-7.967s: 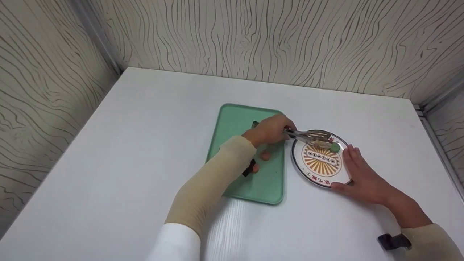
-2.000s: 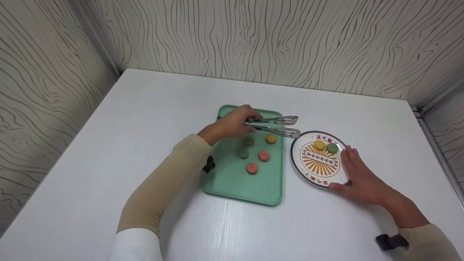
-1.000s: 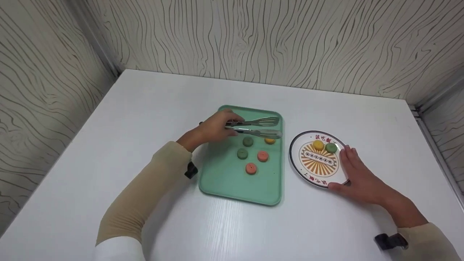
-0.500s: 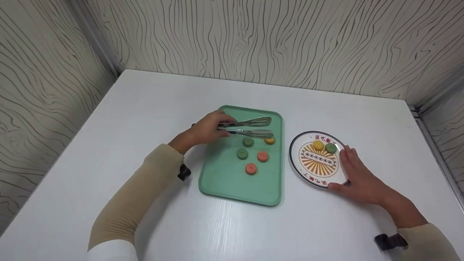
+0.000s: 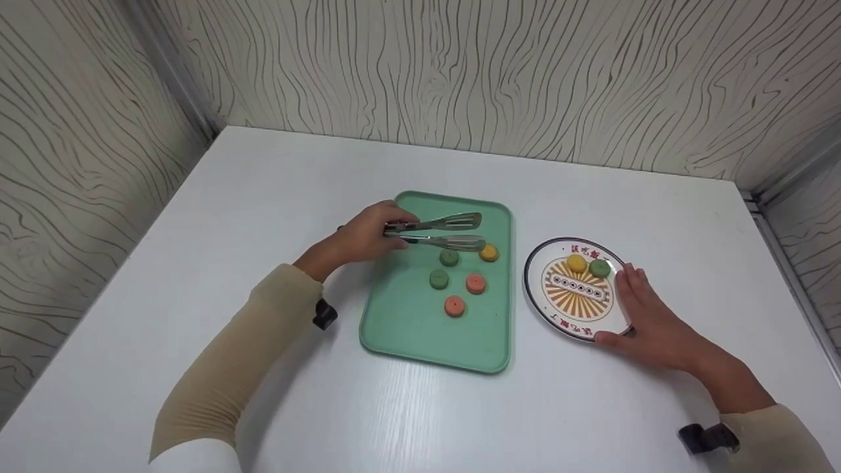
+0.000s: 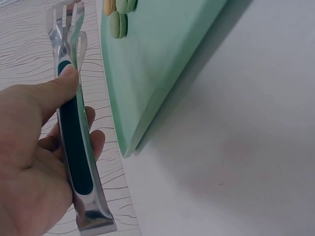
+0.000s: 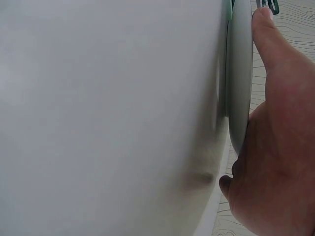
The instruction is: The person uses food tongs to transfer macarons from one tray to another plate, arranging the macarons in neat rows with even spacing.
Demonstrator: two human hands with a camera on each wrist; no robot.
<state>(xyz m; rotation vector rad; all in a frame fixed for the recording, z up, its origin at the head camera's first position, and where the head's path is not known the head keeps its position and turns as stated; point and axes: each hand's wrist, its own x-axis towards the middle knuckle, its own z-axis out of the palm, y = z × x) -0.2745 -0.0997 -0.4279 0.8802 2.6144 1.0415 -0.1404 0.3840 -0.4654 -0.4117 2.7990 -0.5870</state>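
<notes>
My left hand grips metal serving tongs by their dark handle, with the thumb along the upper arm in the left wrist view. The tong jaws are apart with nothing between them, above the far part of a green tray. On the tray lie a yellow macaron, two green macarons and two pink macarons. My right hand rests against the right rim of a round patterned plate, fingers fairly straight and thumb spread. A yellow macaron and a green macaron sit on the plate.
Tray and plate stand side by side on a white table, with a narrow gap between them. Wood-grain patterned panels rise behind the table and at both sides.
My left hand has drawn the tongs left from the plate, back over the tray. The yellow macaron on the plate now lies free of the tongs. The right hand has stayed at the rim.
</notes>
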